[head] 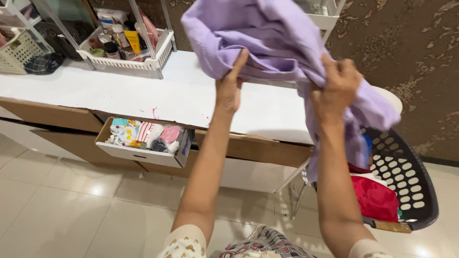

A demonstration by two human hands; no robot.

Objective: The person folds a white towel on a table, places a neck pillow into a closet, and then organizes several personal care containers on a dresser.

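At the bottom edge of the frame, patterned sleeves and a bit of printed cloth sit closest, and two bare forearms rise from them toward the upper middle. The left hand [230, 88] is closed on a fold of a lilac garment [267, 33], thumb pressed up against the cloth. The right hand [337, 88], right of centre, is clenched round a bunched part of the same garment, from which a long tail hangs down toward the lower right. The garment is held up in the air in the top centre of the frame, above the white desk [119, 91] and clear of it.

Below the hanging tail, at the lower right, stands a dark perforated laundry basket [406, 177] with red cloth [375, 198] in it. Under the desk top, left of centre, an open drawer [143, 143] holds small rolled, patterned pieces of clothing. On the desk at the upper left sits a white tray [126, 57] of bottles and jars, with a pale woven basket [19, 50] at the far left edge. Glossy light floor tiles [62, 210] fill the lower left.
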